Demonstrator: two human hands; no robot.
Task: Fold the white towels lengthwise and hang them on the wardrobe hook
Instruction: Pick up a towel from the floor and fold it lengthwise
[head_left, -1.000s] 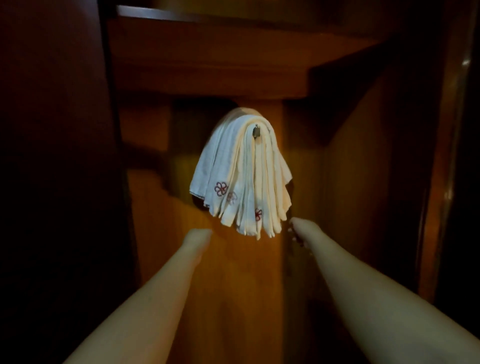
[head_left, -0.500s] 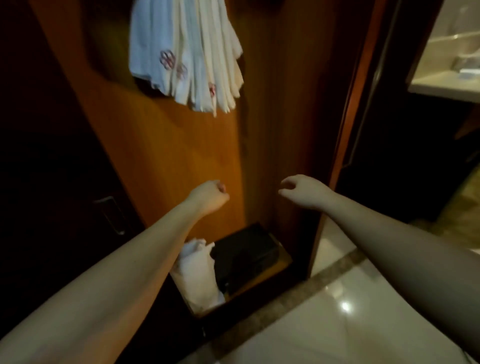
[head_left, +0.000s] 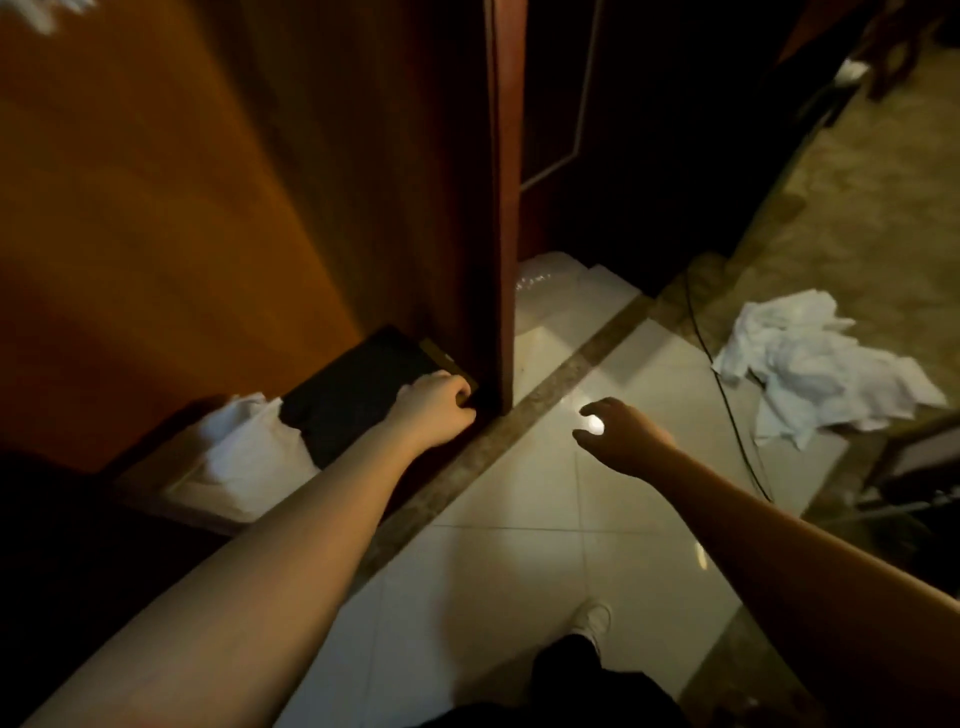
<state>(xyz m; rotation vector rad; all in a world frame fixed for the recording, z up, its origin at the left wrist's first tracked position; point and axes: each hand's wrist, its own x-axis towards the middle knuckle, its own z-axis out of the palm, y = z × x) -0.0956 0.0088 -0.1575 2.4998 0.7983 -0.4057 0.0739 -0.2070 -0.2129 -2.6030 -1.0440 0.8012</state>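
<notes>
A crumpled heap of white towels (head_left: 815, 369) lies on the floor at the right, well beyond my right hand (head_left: 621, 434), which hovers over the pale tiles with fingers spread and empty. My left hand (head_left: 436, 408) is curled into a loose fist with nothing in it, low by the wardrobe's front corner. Only a blurred white tip of the hung towels (head_left: 49, 13) shows at the top left edge; the hook is out of view.
The wardrobe's wooden side panel (head_left: 498, 208) stands upright between my hands. On the wardrobe floor lie a black flat box (head_left: 358, 387) and a white cloth bag (head_left: 239, 457). A dark cable (head_left: 727, 405) runs across the tiles. My shoe (head_left: 592, 621) shows below.
The view has swung down and to the right, away from the hung towels to the floor. Both hands have dropped low, and the right one has opened.
</notes>
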